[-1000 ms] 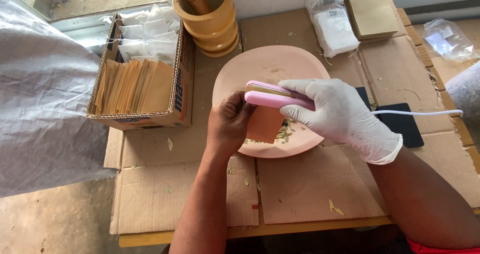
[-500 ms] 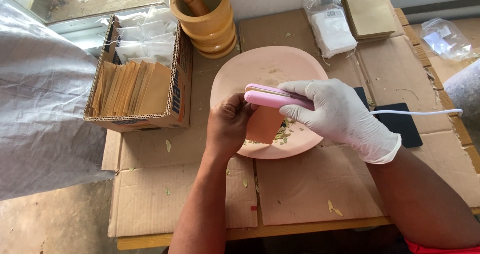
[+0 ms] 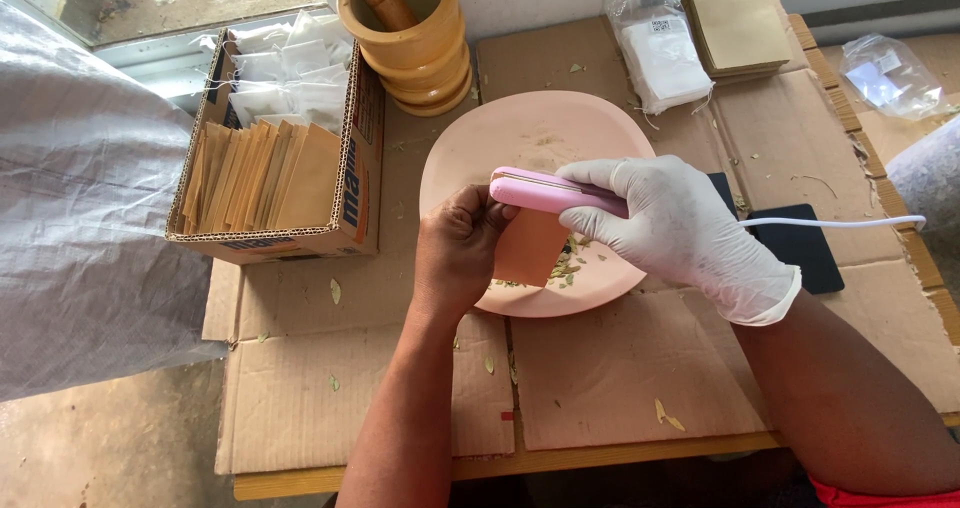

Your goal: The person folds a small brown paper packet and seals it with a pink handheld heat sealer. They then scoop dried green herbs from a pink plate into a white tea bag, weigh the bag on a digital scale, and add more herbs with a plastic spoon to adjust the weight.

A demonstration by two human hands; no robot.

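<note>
Your gloved right hand (image 3: pixel 690 230) is wrapped around a pink handheld sealer (image 3: pixel 553 191), its fingers closed on the body so that the tool is pressed shut over the top edge of a small brown paper pouch (image 3: pixel 530 248). Your bare left hand (image 3: pixel 457 253) has its fingers curled narrow, steadying the pouch and touching the sealer's tip at 9 o'clock from the tool. The pouch hangs just above the near half of the pink plate (image 3: pixel 520 138), at the middle of the tabletop (image 3: pixel 600 388). As far as I can judge, this pouch is already filled and the seal is being made now; the clamp has not been released, so the closure is not yet finished. A little loose dried leaf (image 3: pixel 570 266) lies on the plate, which suggests only a small amount is left to pack. At 10 o'clock a cardboard box (image 3: pixel 350 208) holds a row of brown pouches standing on edge with white sachets behind them; whether those are sealed I cannot tell. At 12 o'clock stands a wooden mortar with a pestle (image 3: pixel 410 28). At 1 o'clock lie a bag of white sachets (image 3: pixel 660 58) and a stack of flat brown envelopes (image 3: pixel 738 23). The sealer's white cord (image 3: pixel 840 223) runs out toward 3 o'clock over a dark flat pad (image 3: pixel 800 253), and it could snag there.
</note>
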